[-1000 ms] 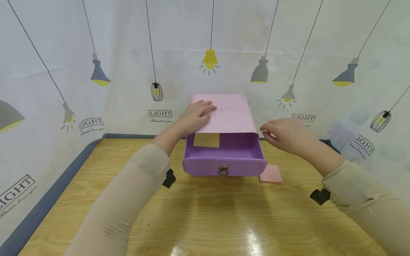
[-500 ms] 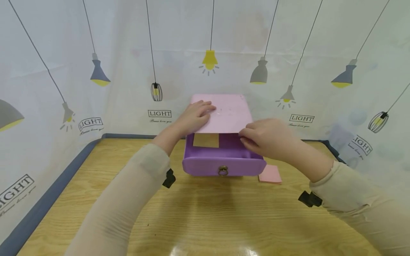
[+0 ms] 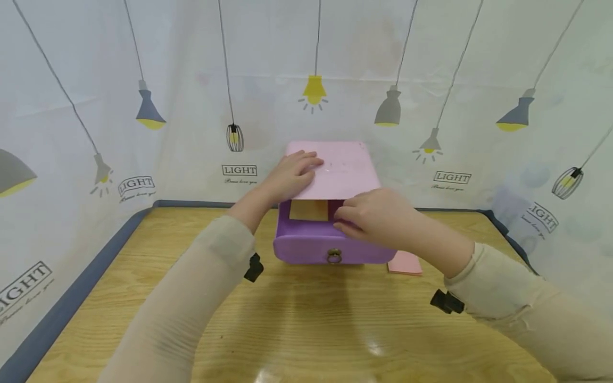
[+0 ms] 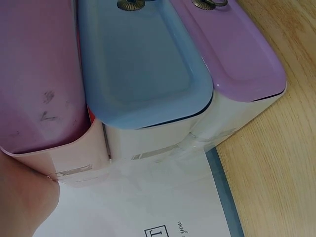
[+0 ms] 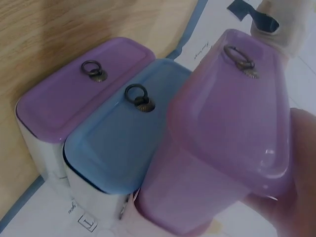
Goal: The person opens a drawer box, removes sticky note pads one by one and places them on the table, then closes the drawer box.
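Note:
A small cabinet with a pink top (image 3: 345, 170) stands at the back of the table, its purple top drawer (image 3: 301, 249) pulled out. My left hand (image 3: 291, 175) rests flat on the cabinet's left side, fingers spread. Inside the drawer, at its back left, lies a square of yellow paper (image 3: 306, 210). My right hand (image 3: 378, 218) reaches over the drawer's right side with fingers loosely bent, fingertips just right of the paper; no held object shows. A pink pad of sticky notes (image 3: 405, 263) lies right of the cabinet, partly hidden behind the right forearm.
Below the top drawer, a blue drawer (image 5: 118, 133) and a lower purple drawer (image 5: 84, 94) are closed, each with a ring pull. Behind the cabinet hangs a white cloth (image 3: 191, 106) printed with lamps. Wood-grain table (image 3: 297, 330) extends in front.
My right hand has moved left from beside the cabinet to over the open drawer, closing on the yellow paper's right edge. The left hand and drawer have stayed put.

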Tool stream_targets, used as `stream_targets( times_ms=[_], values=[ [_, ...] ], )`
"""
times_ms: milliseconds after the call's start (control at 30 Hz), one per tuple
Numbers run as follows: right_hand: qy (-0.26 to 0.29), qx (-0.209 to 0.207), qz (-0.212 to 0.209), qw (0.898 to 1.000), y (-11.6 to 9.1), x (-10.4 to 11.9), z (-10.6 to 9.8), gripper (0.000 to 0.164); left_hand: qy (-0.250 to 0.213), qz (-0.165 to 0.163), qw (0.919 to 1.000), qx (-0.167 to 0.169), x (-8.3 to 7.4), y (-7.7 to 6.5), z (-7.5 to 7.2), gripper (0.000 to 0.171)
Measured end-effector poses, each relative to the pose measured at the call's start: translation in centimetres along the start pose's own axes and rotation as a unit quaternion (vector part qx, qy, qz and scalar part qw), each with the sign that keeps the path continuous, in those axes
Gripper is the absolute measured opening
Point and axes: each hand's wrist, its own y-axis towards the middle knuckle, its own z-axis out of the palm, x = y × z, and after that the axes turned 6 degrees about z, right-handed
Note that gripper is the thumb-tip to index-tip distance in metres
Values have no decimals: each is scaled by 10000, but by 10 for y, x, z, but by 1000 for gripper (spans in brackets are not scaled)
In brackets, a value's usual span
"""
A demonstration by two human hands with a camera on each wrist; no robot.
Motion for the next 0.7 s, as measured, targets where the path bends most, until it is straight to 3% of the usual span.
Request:
stream_targets(
  times_ms=[333,700],
  values=[
    [-160,-159,-732,9971,-5,18,6,38,8,-41,10000,-1,-1,-1,0,48],
    [-160,-242,-999,9946,-13,24,5,34,-6,9,10000,-1,0,-2,0,47]
  ],
)
